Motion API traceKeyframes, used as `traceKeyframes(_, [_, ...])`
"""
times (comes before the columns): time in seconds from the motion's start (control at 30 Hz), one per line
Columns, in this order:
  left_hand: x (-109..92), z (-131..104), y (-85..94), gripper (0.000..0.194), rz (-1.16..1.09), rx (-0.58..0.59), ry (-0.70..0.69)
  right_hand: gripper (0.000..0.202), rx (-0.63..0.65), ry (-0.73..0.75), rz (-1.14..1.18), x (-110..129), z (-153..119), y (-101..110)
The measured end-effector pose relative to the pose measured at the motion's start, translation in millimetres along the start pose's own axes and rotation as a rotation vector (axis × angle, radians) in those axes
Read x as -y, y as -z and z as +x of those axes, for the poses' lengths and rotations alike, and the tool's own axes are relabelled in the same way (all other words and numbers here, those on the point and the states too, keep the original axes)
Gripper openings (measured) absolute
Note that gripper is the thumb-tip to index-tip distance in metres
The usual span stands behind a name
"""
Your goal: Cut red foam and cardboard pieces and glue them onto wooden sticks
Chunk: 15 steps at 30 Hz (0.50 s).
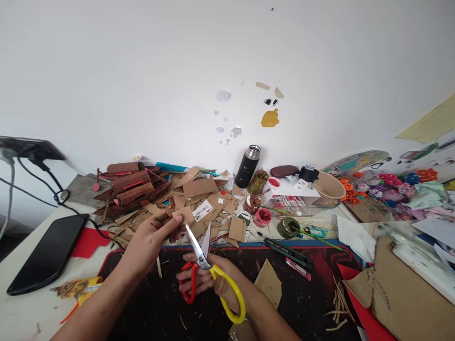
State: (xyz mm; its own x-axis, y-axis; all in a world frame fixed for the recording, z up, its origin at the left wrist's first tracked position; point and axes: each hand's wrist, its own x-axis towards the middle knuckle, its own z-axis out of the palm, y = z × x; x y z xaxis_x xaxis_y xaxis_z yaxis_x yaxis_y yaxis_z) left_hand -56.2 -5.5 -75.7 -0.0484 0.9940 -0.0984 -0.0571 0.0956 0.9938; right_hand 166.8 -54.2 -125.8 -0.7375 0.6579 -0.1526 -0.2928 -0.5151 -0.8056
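My left hand (152, 234) pinches a small piece of brown cardboard (185, 214) between thumb and fingers. In my right hand (213, 272) is a pair of scissors (201, 258) with one red and one yellow handle. The blades stand apart and point up, one tip close by the held piece; I cannot tell whether it touches. Behind both hands lies a heap of cardboard scraps (199, 188), with a white barcode label (203, 210) on one of them.
Brown model boats (133, 187) stand at the back left, near a black phone (48, 253). Behind are a black flask (248, 166) and paint jars (263, 217). A utility knife (289, 253) lies on the dark mat (152, 303). Cardboard (408, 289) is at the right.
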Motion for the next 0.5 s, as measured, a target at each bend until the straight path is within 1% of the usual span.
traceKeyframes(0.03, [0,0,0.1,0.044,0.004,-0.001,0.001,0.101,0.007,-0.011,-0.009,0,0,0])
traceKeyframes(0.1, [-1,1,0.3,0.044,0.024,-0.003,0.003,0.098,0.001,0.026,-0.040,0,0,-2])
traceKeyframes(0.17, [-2,1,0.2,0.045,0.042,-0.005,0.000,0.091,-0.058,0.081,-0.076,2,-2,-5])
traceKeyframes(0.23, [-3,2,0.3,0.045,0.068,-0.003,-0.010,0.084,-0.148,0.120,-0.117,4,-2,-9])
traceKeyframes(0.33, [-4,0,0.5,0.044,0.111,-0.015,-0.031,0.079,-0.259,0.137,-0.177,6,-1,-13])
traceKeyframes(0.4, [-7,-2,-0.4,0.044,0.104,-0.023,-0.038,0.077,-0.294,0.129,-0.214,5,-1,-16])
traceKeyframes(0.5, [-15,-7,-6.0,0.045,0.115,-0.013,-0.045,0.074,-0.310,0.114,-0.301,2,-1,-19])
